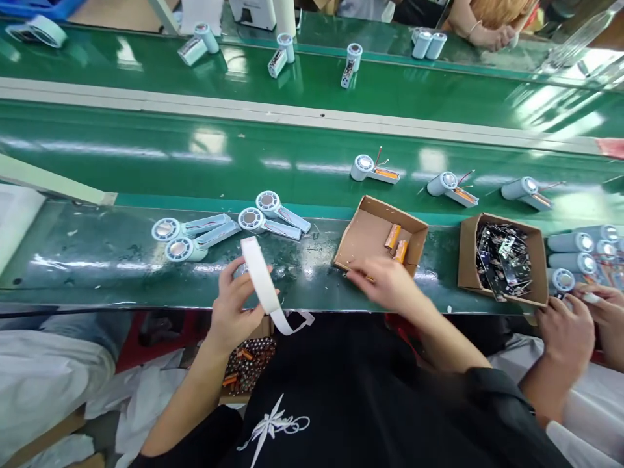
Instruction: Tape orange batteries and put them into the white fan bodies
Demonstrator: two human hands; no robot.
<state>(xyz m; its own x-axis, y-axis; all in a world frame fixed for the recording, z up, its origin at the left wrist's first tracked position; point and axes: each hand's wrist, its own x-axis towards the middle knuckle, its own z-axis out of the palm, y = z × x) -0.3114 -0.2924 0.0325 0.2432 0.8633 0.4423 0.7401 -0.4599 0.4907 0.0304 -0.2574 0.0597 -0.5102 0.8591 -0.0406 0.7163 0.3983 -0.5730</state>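
Head view: left hand (234,305) pinches upright tape roll (260,279), tail trailing rightward; right hand (387,283) spread at cardboard box (363,231).

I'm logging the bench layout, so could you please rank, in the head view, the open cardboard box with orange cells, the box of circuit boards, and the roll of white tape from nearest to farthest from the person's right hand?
1. Open cardboard box: right hand touches its front edge.
2. Box of circuit boards: to the right.
3. Roll of white tape: to the left, held in the left hand; nearly as far as the circuit-board box, so this order is loose.

Single head-worn view, forward and steeply down, close over the green bench (121,260) edge.
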